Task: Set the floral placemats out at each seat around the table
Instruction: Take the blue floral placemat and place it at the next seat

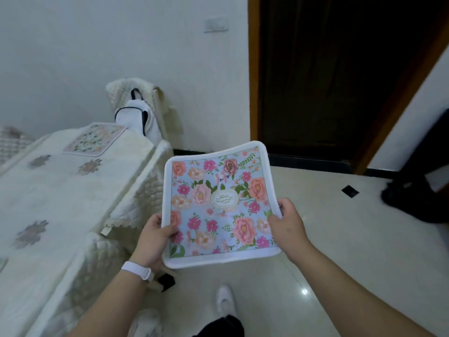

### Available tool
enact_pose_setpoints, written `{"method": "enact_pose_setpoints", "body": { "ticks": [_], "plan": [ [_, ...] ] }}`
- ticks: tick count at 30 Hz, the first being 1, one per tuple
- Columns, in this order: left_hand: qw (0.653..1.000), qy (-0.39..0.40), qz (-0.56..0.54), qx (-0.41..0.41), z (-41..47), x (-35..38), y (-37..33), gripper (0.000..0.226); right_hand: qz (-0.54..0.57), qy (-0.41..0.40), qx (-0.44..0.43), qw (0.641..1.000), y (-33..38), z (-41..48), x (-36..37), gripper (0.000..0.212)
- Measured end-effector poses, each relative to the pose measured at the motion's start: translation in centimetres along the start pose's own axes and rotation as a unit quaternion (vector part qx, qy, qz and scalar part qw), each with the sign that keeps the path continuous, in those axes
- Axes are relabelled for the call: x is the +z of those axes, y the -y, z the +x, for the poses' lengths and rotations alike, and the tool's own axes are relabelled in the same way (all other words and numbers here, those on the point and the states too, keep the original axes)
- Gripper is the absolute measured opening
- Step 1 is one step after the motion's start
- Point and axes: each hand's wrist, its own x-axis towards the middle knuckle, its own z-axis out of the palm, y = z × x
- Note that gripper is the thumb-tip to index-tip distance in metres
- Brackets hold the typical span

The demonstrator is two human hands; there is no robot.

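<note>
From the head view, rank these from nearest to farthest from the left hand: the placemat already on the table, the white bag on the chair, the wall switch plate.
Measured from the left hand, which grips the held placemat:
1. Placemat on the table, ahead and left, at the far end.
2. White bag, on the chair just beyond the table's end.
3. Wall switch plate, high on the far wall.

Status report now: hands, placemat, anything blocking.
Left hand and right hand grip one floral placemat, held over the floor. Second placemat already on the table. Covered chair stands alongside.
</note>
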Motion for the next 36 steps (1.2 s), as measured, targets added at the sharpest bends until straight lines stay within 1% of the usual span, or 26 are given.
{"method": "enact_pose_setpoints", "body": {
  "ticks": [8, 15, 17, 21, 24, 28, 34, 36],
  "plan": [
    [0.997, -0.015, -0.074, -0.016, 10.1, -2.6, -3.2, 0.028, -0.044, 0.029, -0.002, 0.999, 5.2, 10.1, 7.5, 0.02],
    [0.993, -0.035, -0.106, 0.026, 18.2, -9.3, -9.2, 0.024, -0.069, 0.072, -0.038, 0.994, 12.9, 17.7, 17.5, 0.02],
    [0.992, -0.071, -0.102, 0.038, 19.5, -11.6, -10.3, 0.019, -0.078, 0.09, -0.055, 0.991, 14.5, 19.1, 20.3, 0.02],
    [0.981, -0.142, -0.121, 0.045, 20.4, -16.1, -10.3, 0.02, -0.092, 0.153, -0.08, 0.981, 17.0, 21.0, 26.2, 0.02],
    [0.967, -0.199, -0.153, 0.038, 20.0, -19.3, -9.5, 0.021, -0.11, 0.206, -0.098, 0.967, 18.3, 21.9, 30.7, 0.017],
    [0.948, -0.279, -0.153, 0.019, 20.0, -23.0, -8.5, 0.023, -0.117, 0.279, -0.112, 0.947, 19.4, 22.2, 36.2, 0.02],
    [0.921, -0.357, -0.155, 0.008, 21.7, -26.0, -8.0, 0.026, -0.132, 0.354, -0.121, 0.918, 20.5, 24.3, 43.2, 0.024],
    [0.91, -0.379, -0.171, 0.001, 22.9, -26.6, -7.7, 0.027, -0.14, 0.382, -0.115, 0.906, 20.7, 26.0, 45.5, 0.021]
  ]
}}
